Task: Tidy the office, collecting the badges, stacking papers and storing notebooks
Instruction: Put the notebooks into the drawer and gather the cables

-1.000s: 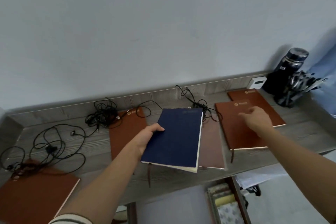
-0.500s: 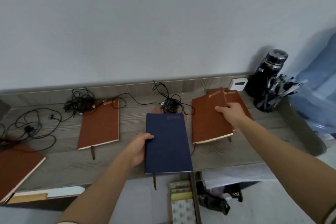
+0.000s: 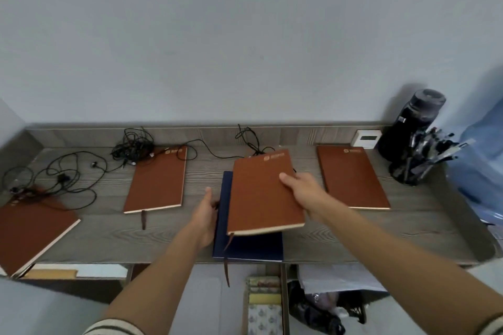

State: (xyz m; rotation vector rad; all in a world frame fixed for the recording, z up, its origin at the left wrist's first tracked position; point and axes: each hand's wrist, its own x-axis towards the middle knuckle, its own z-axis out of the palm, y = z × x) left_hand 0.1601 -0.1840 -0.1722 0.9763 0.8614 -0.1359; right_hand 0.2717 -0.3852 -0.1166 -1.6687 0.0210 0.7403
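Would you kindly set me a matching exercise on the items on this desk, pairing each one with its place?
Things:
1. blue notebook
2. raised brown notebook
3. pen holder
4. tangled cables

Places:
a. far right, beside the black bottle
b. back left of the desk
c. gripped by the right hand, over the blue one
d. flat at the front edge, left hand holding its side

Pairs: 1-d, 2-c, 3-a, 4-b

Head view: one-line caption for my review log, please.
Right hand holds a brown notebook above the blue notebook, whose edge the left hand touches, on a grey desk.
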